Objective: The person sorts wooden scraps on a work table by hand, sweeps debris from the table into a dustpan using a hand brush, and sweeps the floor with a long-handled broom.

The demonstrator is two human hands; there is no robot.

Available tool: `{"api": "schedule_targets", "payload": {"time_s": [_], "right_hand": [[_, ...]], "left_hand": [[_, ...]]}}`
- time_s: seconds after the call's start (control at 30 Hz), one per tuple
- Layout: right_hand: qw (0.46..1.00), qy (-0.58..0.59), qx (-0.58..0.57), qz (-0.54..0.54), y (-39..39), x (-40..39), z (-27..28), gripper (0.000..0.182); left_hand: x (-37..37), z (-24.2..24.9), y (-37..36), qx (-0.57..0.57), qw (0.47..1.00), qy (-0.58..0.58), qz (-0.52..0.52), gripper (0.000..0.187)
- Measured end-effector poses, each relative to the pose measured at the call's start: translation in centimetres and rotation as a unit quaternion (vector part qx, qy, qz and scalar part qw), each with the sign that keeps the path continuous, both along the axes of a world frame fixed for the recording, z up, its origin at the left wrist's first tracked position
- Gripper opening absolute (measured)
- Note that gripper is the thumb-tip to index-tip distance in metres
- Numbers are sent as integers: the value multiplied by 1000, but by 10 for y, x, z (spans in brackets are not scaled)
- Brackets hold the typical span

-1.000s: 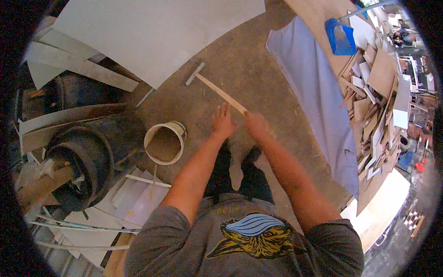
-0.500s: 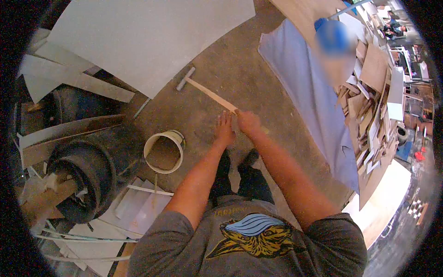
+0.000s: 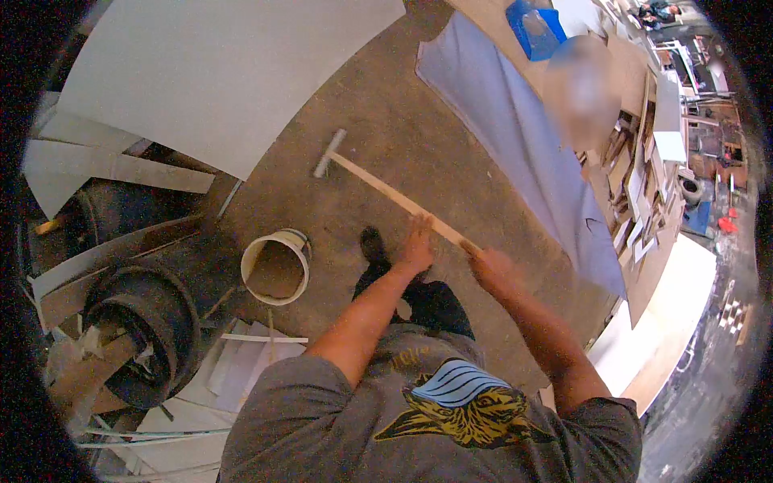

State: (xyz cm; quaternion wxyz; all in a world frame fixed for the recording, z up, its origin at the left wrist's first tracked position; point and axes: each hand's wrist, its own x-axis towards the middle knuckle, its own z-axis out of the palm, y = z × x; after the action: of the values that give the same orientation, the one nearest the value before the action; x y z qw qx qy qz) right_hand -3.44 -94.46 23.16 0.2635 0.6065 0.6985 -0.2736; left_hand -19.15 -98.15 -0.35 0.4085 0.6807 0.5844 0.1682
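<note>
My right hand (image 3: 495, 272) is closed around the near end of a flat wooden handle. The handle belongs to a T-shaped push broom (image 3: 378, 184) with a narrow pale grey head (image 3: 329, 153), which is out in front on the brown floor. Farther along the same handle is my left hand (image 3: 415, 248), its fingers over the wood and its grip partly hidden. A whitish bucket (image 3: 276, 268) stands to the left of my left hand, its open mouth facing me.
A large white sheet (image 3: 233, 72) covers the upper left. Black round drums (image 3: 149, 322) and boards crowd the left side. Grey-blue cloth (image 3: 515, 145) lies to the right, beside piled wood offcuts (image 3: 640, 209). A blue object (image 3: 535, 32) is at the top right, near a blurred patch.
My right hand has drawn back to the right with the handle end. My left hand has come onto the handle, after being beside it with fingers stretched. My view has shifted and a foot has moved forward.
</note>
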Motion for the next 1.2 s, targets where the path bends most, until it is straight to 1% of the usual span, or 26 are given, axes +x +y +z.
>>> {"api": "schedule_targets", "payload": {"time_s": [0.07,0.1,0.13,0.2,0.3,0.37,0.4,0.43,0.5,0.53,0.57,0.63,0.67,0.7,0.73,0.8,0.83,0.87,0.9,0.97,1.0,1.03,1.07,1.13,1.17,1.2], "right_hand": [[1000,13,-2,-23,12,-48,-11,39],[998,44,38,1,12,-61,-33,39],[994,74,79,25,12,-71,-60,40],[993,90,79,23,16,-93,-88,39],[990,89,82,67,-4,-77,-118,36],[997,44,44,46,-21,-34,-88,30],[998,45,43,8,-34,-11,-73,29],[998,46,42,-32,-52,15,-61,29],[997,-15,79,16,-96,77,-48,29],[999,-25,17,-20,-103,97,-26,31],[997,-36,-47,-55,-112,109,3,34],[999,-27,-9,-41,-138,114,36,39],[999,-20,14,-35,-149,116,40,42],[996,51,19,-66,-163,122,22,45],[988,122,23,-96,-182,127,-17,48],[940,312,30,-133,-230,126,-131,53],[907,382,-35,-172,-230,104,-132,54],[865,443,-102,-214,-231,81,-131,55],[815,446,-235,-286,-210,43,-77,56],[715,494,-342,-357,-212,2,-85,54],[667,506,-388,-386,-211,-17,-88,54],[679,503,-378,-379,-204,-28,-86,50],[691,499,-368,-372,-195,-39,-86,46],[642,470,-420,-435,-175,-58,-91,42],[615,454,-445,-467,-167,-67,-93,41],[580,464,-462,-484,-160,-74,-90,40]], "left_hand": [[-26,29,1,-72,995,65,35,95],[-39,38,2,-108,988,98,53,95],[-49,19,-2,-84,989,102,72,95],[-60,-31,-16,-36,987,109,110,96],[-59,23,-12,-170,975,144,7,93],[-27,30,-32,-169,983,66,-30,90],[-5,34,-43,-168,984,27,-50,89],[17,39,-55,-153,984,24,-85,87],[68,50,-80,-122,981,17,-152,83],[90,55,-89,-111,976,14,-187,81],[109,52,-104,-86,982,-19,-170,80],[132,46,-131,-41,987,-79,-133,78],[135,45,-138,-58,993,-79,-71,78],[133,56,-143,-76,994,-78,-9,78],[130,63,-148,-93,991,-76,54,78],[95,16,-163,-2,984,-53,173,75],[75,-23,-169,-24,957,-96,272,70],[55,-24,-164,-80,916,-164,356,67],[35,-26,-160,-122,856,-231,445,64],[-6,15,-146,-253,739,-348,519,62],[-28,19,-140,-308,700,-376,522,62],[-53,-4,-140,-347,677,-410,502,52],[-60,-6,-133,-311,680,-377,547,45],[-76,-14,-113,-236,680,-303,625,31],[-93,-34,-103,-245,699,-286,608,28],[-116,-75,-96,-255,717,-269,591,24]]}}
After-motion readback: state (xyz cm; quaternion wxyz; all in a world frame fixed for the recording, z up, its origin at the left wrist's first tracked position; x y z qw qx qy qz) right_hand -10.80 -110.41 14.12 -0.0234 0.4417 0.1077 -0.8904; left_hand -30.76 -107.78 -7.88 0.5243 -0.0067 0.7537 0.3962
